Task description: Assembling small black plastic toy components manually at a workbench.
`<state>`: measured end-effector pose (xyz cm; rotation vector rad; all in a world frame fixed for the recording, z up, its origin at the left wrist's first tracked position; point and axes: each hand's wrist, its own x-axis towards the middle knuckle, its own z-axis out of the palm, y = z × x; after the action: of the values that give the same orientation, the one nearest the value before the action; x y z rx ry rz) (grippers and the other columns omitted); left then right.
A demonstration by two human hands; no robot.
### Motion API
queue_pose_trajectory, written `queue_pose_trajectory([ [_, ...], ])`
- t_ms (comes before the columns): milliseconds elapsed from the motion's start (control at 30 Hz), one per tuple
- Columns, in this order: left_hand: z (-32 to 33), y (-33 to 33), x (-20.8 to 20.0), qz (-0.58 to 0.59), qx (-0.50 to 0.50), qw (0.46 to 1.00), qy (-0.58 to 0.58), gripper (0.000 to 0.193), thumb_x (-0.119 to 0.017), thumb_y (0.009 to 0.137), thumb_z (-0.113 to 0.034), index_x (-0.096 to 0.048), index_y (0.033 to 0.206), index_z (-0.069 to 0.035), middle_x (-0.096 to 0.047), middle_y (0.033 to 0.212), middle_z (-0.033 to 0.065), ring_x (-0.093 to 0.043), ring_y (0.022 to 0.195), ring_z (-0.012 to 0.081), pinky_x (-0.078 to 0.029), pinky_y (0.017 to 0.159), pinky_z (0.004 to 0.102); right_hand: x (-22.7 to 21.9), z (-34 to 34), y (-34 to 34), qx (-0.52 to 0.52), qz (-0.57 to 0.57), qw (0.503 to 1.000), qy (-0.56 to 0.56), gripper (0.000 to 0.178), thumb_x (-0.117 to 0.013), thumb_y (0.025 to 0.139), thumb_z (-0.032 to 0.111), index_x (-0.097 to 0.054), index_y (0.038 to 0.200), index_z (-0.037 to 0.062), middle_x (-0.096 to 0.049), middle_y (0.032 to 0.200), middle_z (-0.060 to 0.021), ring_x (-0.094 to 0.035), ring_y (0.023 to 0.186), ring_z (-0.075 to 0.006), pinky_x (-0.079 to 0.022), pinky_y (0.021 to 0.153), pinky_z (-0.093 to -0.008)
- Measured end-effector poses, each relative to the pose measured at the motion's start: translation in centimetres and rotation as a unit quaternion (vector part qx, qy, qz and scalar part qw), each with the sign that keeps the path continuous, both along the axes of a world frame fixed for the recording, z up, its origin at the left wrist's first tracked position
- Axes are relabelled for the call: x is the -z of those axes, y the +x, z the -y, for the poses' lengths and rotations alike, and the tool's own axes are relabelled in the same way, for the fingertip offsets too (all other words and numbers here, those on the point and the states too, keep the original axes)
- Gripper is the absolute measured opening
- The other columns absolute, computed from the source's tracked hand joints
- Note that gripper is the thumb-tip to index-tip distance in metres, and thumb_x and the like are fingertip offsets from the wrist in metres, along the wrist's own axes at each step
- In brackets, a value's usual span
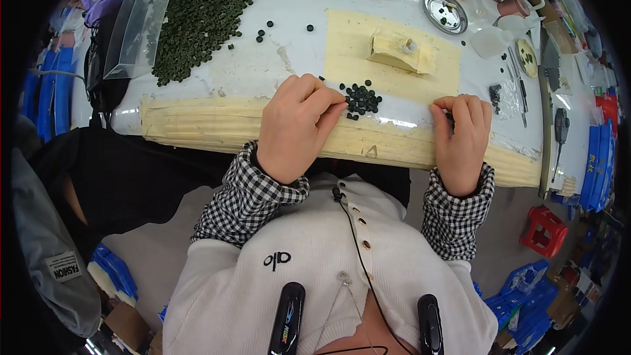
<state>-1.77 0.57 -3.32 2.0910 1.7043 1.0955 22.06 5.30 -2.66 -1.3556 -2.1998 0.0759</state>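
Observation:
My left hand (294,128) is closed in a pinch, thumb and forefinger meeting at the left side of a small pile of dark round pieces (363,100). What it holds, if anything, is too small to make out. Farther right, my right hand (464,138) rests at the table's front edge with its fingers curled in. Something small and dark shows between its thumb and fingers, seemingly one of the same pieces. Beyond the pile, a tape-covered block (397,56) with a small whitish knob on top sits on a yellow taped patch (347,43).
A large heap of dark green pieces (204,20) lies at the far left beside a clear plastic bin (139,29). A round metal dish (445,13), thin tools (517,85) and a small clear bag (505,97) are at the right. Yellow tape (210,121) covers the front edge.

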Motion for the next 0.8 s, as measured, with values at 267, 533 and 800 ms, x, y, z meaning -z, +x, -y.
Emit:
queue_pose_trajectory([
  [267, 0.4, -0.1, 0.1, -0.001, 0.022, 1.000, 0.009, 0.013, -0.073, 0.073, -0.002, -0.065, 0.082, -0.001, -0.055, 0.076, 0.0069, -0.052, 0.068, 0.0224, -0.043, 0.060, 0.0317, -0.2, 0.3, -0.4, -0.025, -0.030, 0.999, 0.002, 0.013, -0.065, 0.079, -0.001, -0.055, 0.088, 0.0012, -0.054, 0.084, -0.0106, -0.051, 0.081, -0.0284, -0.042, 0.073, -0.0361],
  [533, 1.0, -1.6, -0.3, 0.083, 0.008, 0.995, -0.046, 0.010, -0.066, 0.081, 0.005, -0.066, 0.091, 0.003, -0.059, 0.082, 0.0082, -0.059, 0.070, 0.0138, -0.050, 0.063, 0.0226, -0.5, 1.8, -1.5, -0.019, -0.216, 0.976, -0.022, 0.010, -0.064, 0.082, -0.009, -0.059, 0.090, -0.0041, -0.063, 0.082, -0.0111, -0.059, 0.067, -0.0185, -0.048, 0.064, -0.0256],
  [800, 1.2, -0.4, -0.7, 0.011, 0.071, 0.997, -0.027, 0.015, -0.071, 0.075, 0.001, -0.068, 0.089, 0.000, -0.059, 0.078, 0.0086, -0.055, 0.069, 0.0215, -0.045, 0.060, 0.0307, -0.7, 2.6, -1.9, -0.062, -0.324, 0.925, -0.190, 0.016, -0.068, 0.080, -0.005, -0.067, 0.096, -0.0039, -0.068, 0.089, -0.0117, -0.065, 0.077, -0.0158, -0.051, 0.072, -0.0246],
])
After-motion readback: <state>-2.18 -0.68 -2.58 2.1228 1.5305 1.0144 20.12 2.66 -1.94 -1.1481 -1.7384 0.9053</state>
